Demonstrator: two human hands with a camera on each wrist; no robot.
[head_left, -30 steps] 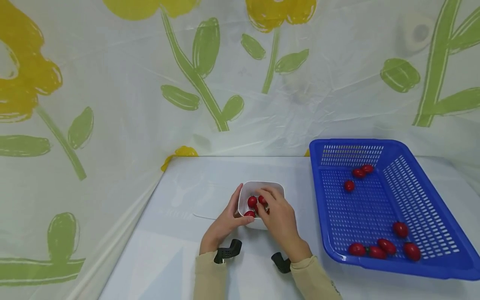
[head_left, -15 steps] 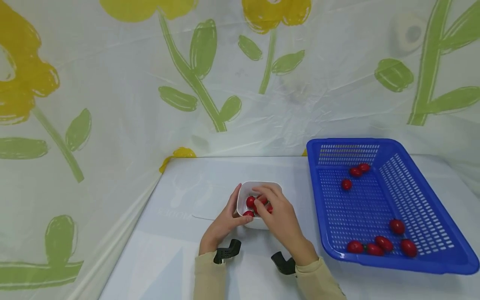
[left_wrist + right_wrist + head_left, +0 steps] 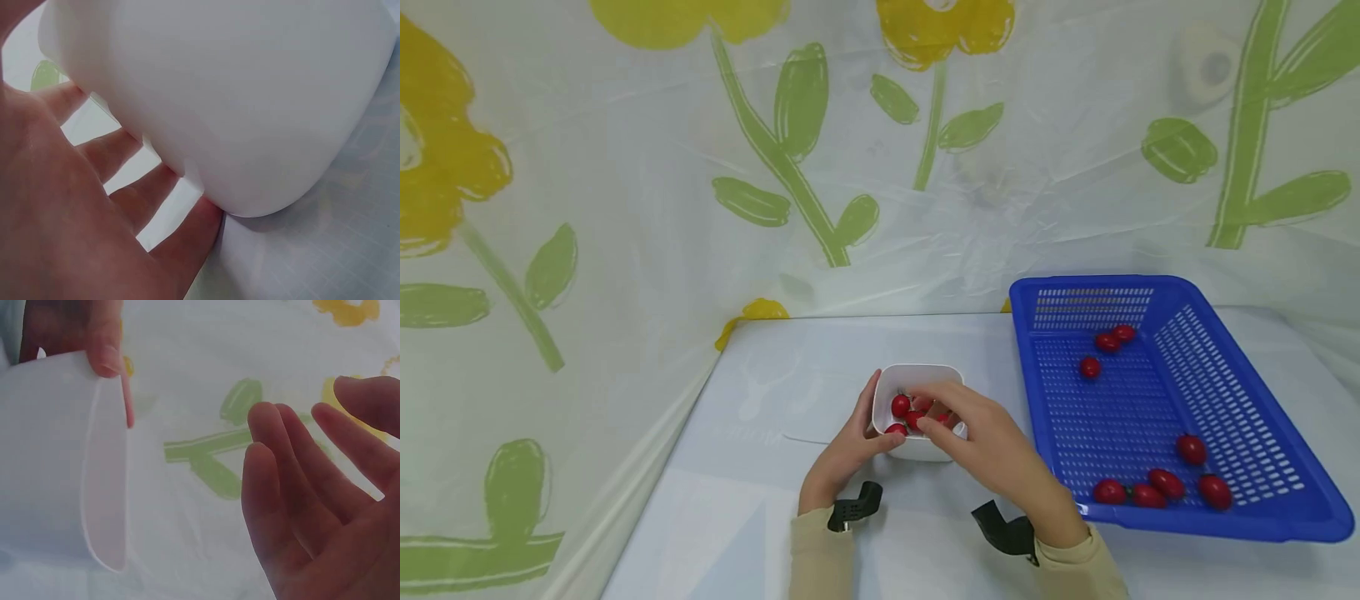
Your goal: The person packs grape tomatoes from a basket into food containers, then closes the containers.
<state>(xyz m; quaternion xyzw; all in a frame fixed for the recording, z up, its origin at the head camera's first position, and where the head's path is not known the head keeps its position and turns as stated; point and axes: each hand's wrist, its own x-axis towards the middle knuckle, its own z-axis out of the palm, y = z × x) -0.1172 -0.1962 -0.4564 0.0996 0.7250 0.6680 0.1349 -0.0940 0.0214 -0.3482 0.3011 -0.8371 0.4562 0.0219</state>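
A white square-mouthed plastic container (image 3: 919,451) stands on the table with several red cherry tomatoes (image 3: 900,406) inside. My left hand (image 3: 848,454) holds it from the left, thumb over the near rim; in the left wrist view the fingers of that hand (image 3: 69,200) press along the container's wall (image 3: 219,94). Over the container's right side hovers my right hand (image 3: 992,437), hiding part of the tomatoes. The right wrist view has this hand (image 3: 337,544) with loosely bent fingers and nothing between them, apart from the container (image 3: 50,462).
A blue perforated basket (image 3: 1112,412) stands to the right, close to my right forearm. Several cherry tomatoes (image 3: 1191,450) lie in it, some at the far end and some at the near end. A flowered sheet (image 3: 647,167) hangs behind the table.
My right hand has let go of a cherry tomato in the container, risen and drawn back to the right. The left hand keeps its grip on the container.
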